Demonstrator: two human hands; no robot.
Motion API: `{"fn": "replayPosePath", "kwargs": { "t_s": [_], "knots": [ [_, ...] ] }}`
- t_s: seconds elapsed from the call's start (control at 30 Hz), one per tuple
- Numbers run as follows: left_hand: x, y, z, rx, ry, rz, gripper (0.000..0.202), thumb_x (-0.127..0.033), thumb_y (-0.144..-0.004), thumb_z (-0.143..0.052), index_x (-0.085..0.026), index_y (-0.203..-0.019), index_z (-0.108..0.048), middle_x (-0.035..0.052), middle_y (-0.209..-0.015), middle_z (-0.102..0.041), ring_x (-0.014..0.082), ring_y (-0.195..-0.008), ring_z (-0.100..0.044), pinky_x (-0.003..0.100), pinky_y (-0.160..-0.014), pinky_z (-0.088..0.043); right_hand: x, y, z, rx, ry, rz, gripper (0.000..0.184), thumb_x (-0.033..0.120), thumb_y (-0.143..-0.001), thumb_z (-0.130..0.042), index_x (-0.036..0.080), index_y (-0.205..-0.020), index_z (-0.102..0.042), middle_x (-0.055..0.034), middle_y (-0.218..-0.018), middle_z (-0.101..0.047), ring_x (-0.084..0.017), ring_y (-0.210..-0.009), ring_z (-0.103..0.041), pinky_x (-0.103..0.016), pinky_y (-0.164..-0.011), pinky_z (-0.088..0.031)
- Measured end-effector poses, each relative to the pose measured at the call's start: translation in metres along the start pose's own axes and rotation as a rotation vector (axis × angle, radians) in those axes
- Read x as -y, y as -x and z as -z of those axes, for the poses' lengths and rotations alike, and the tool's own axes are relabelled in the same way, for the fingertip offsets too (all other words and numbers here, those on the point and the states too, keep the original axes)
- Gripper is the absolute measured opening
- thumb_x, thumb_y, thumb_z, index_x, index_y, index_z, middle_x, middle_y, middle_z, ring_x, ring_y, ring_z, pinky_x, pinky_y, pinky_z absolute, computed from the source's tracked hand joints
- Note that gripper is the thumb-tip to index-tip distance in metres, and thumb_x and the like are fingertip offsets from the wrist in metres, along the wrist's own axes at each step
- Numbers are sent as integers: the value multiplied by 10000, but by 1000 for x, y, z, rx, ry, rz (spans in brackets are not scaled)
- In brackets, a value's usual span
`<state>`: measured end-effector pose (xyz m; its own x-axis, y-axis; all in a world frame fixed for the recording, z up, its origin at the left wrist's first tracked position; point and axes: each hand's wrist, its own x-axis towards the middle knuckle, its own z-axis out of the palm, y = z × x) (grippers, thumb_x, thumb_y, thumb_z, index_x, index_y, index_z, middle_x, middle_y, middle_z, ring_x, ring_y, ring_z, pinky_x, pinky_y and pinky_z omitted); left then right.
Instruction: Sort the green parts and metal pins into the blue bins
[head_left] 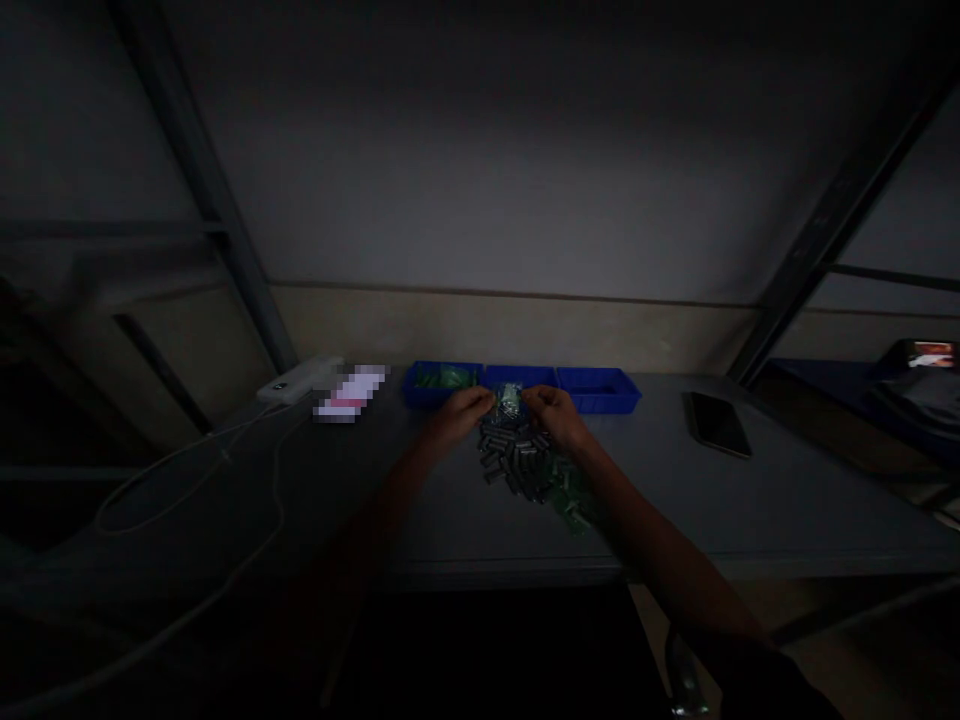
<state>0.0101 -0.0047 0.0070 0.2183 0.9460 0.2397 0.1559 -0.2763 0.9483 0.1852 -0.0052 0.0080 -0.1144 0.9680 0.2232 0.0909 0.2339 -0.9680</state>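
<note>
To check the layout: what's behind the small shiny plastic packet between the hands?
Part of the middle blue plastic bin shows behind the packet; whatever the packet covers is hidden.
</note>
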Motion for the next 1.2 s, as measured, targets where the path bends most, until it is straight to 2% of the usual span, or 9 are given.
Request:
{"fn": "replayPosePath", "kwargs": {
  "t_s": [0.13, 0.23, 0.33, 0.4, 0.53, 0.7, 0.87, 1.03, 1.2],
  "knots": [
    [0, -1, -1, -36, -68, -37, 229, -380, -668, -612, -154, -694, -583, -7, -670, -583, 138, -688, -537, 230, -609, -377, -2, 1, -3, -46, 25, 9, 347, 517, -685, -540, 171, -694, -516, 26, -499, -534, -88, -408, -440, -213, -427, -327],
    [2, -3, -2, -96, -12, 103, 244, -389, -674, -610, -158, -749, -596, -5, -649, -595, 130, -637, -544, 225, -565, -358, -5, 1, -6, -64, 84, 104, 294, 465, -714, -525, 171, -709, -527, -3, -577, -588, -111, -493, -513, -228, -493, -382],
    [1, -3, -3, -105, 187, 279, 316, -448, -716, -568, -153, -820, -606, 36, -674, -634, 131, -597, -563, 227, -522, -347, -6, 4, -8, -71, 116, 186, 249, 415, -708, -549, 168, -729, -564, 7, -607, -585, -117, -553, -524, -235, -547, -401],
    [-2, -2, -5, -88, 310, 312, 349, -475, -724, -556, -140, -804, -612, 68, -726, -653, 138, -621, -585, 235, -536, -370, -4, 6, -9, -86, 117, 197, 266, 425, -726, -535, 163, -715, -578, 8, -609, -577, -119, -575, -520, -234, -561, -399],
    [-7, 3, -10, -79, 306, 201, 293, -378, -642, -666, -144, -810, -608, 32, -731, -639, 128, -628, -586, 233, -568, -395, 0, 9, -11, -135, 107, 180, 307, 458, -730, -531, 163, -656, -569, -6, -620, -583, -128, -590, -528, -238, -564, -397],
    [-5, 6, -12, -85, 192, 57, 413, -294, -611, -690, -166, -978, -550, -22, -629, -612, 120, -590, -568, 222, -558, -398, -4, 7, -16, -172, 70, 219, 164, 332, -671, -582, 174, -691, -543, 1, -638, -582, -128, -597, -540, -248, -581, -413],
    [-4, 2, -8, -193, 142, 35, 550, -256, -613, -677, -167, -1125, -498, -20, -627, -631, 138, -606, -592, 247, -608, -432, -6, 6, -22, -172, -94, 203, 313, 280, -623, -608, 194, -897, -485, 33, -632, -583, -119, -569, -534, -251, -578, -429],
    [-3, -4, 4, -295, 23, 46, 240, -280, -604, -669, -145, -799, -635, 44, -710, -674, 178, -697, -624, 276, -666, -454, -7, 6, -27, -138, -151, 199, 378, 283, -621, -609, 184, -959, -473, 73, -540, -520, -112, -533, -515, -252, -588, -426],
    [-6, -13, 36, -597, -176, 98, 208, -302, -627, -634, -140, -758, -630, 39, -711, -672, 175, -704, -621, 257, -645, -454, -8, 3, -18, -136, -26, 176, 347, 295, -631, -585, 176, -946, -502, 66, -551, -518, -111, -537, -503, -237, -556, -400]
  ]
}}
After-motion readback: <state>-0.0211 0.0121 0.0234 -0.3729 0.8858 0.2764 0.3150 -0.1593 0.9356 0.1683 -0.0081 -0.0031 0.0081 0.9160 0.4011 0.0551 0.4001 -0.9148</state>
